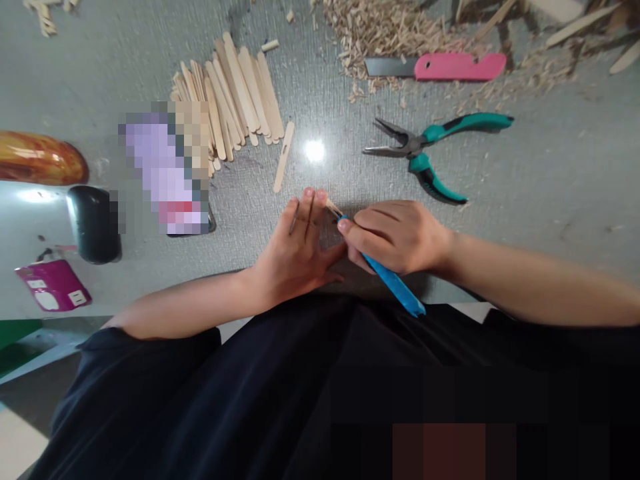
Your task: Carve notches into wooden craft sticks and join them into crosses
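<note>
The grey tabletop (550, 173) carries a heap of wood shavings (385, 30) at its far side and a pile of wooden sticks (240, 93) left of centre. Pliers (414, 145) lie with their jaws parted, near a pink-handled cutter (460, 67) bordering the shavings. The left hand (297, 250) lies palm down, fingers stretched out, thumb apart from them. The right hand (400, 233) has its grip clamped around a blue-handled tool (393, 280), its tip pointing toward the left fingertips. A loose stick (284, 158) lies beyond them. Smallest is a wood piece (330, 203), partly hidden, just beside the left fingertips at the tool's tip.
</note>
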Demonstrator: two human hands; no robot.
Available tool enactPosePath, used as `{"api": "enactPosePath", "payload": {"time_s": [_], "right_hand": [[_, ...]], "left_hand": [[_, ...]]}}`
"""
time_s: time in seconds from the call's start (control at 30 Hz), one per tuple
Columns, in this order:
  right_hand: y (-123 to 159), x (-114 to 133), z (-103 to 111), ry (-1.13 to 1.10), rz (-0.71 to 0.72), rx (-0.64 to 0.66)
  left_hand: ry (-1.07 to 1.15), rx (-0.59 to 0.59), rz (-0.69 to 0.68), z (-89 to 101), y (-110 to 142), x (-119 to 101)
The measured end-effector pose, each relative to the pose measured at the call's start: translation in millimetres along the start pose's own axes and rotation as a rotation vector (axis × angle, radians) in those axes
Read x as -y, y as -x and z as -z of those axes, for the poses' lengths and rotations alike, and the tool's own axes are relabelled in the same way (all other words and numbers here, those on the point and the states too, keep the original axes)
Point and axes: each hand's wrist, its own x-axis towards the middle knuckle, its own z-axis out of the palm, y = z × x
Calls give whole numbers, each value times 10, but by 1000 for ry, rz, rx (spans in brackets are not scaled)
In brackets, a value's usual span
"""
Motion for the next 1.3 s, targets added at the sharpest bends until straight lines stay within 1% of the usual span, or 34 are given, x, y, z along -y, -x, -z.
{"api": "enactPosePath", "payload": {"time_s": [0.2,0.37,0.47,0.53,0.67,0.83,0.93,1.0,1.1,1.3], "right_hand": [[39,1,-3,16,1,67],[14,8,11,11,-2,8],[7,14,17,15,6,-31],[9,16,19,22,19,-35],[9,20,32,40,20,-26],[2,25,57,39,19,-16],[12,26,65,35,21,-8],[24,24,66,28,25,-12],[49,19,62,17,28,-12],[73,13,63,-14,36,-9]], "left_hand": [[28,20,1,11,14,9],[51,53,12,6,21,11],[36,34,5,-2,24,10],[32,28,3,-4,25,10],[56,56,8,-1,28,16],[-2,-34,-34,-24,41,24],[-9,-55,-33,-51,49,27],[8,-44,-28,-62,53,31],[53,8,-10,-57,51,37],[86,56,10,13,15,28]]}}
